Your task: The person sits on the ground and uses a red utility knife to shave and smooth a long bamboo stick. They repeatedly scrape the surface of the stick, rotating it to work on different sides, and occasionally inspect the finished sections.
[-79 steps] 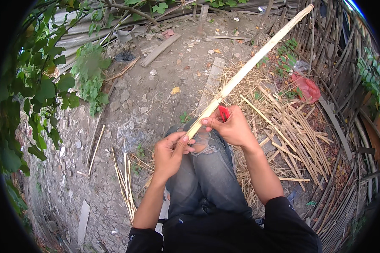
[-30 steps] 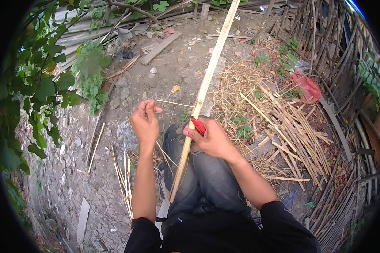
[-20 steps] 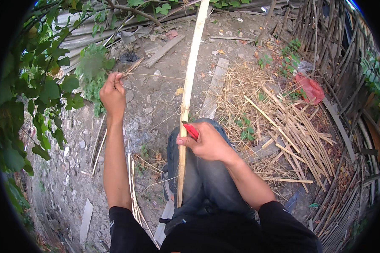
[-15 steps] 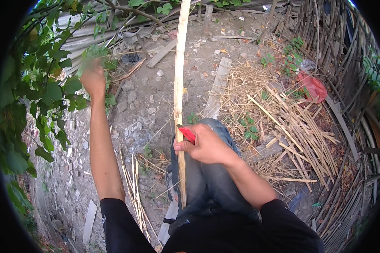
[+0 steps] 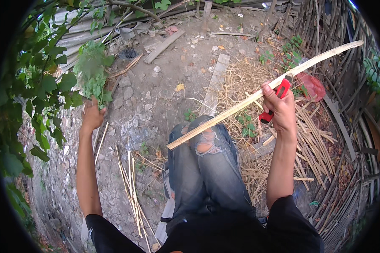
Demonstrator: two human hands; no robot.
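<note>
My right hand (image 5: 281, 110), at the right, is closed around a red utility knife (image 5: 278, 95) and a long pale wooden strip (image 5: 236, 109). The strip slants from above my knees up to the far right; its far end bends slightly. Out at the left, my left hand (image 5: 91, 114) is open with its fingers apart, just below a leafy green plant (image 5: 91, 69). A thin pale stick (image 5: 101, 142) lies beside my left forearm. My knees, in torn jeans (image 5: 207, 168), are under the strip's near end.
Several thin sticks (image 5: 133, 192) lie on the ground left of my legs. To the right are straw (image 5: 245, 80) and a pile of split strips (image 5: 314, 139), with a red plastic bag (image 5: 312, 86) behind. A grey board (image 5: 218, 80) lies ahead. A stick fence (image 5: 325, 29) bounds the right.
My right hand has moved right and up, swinging the strip from upright to slanting. My left hand has come down and its fingers have spread; the thin fibre stretched from it is gone.
</note>
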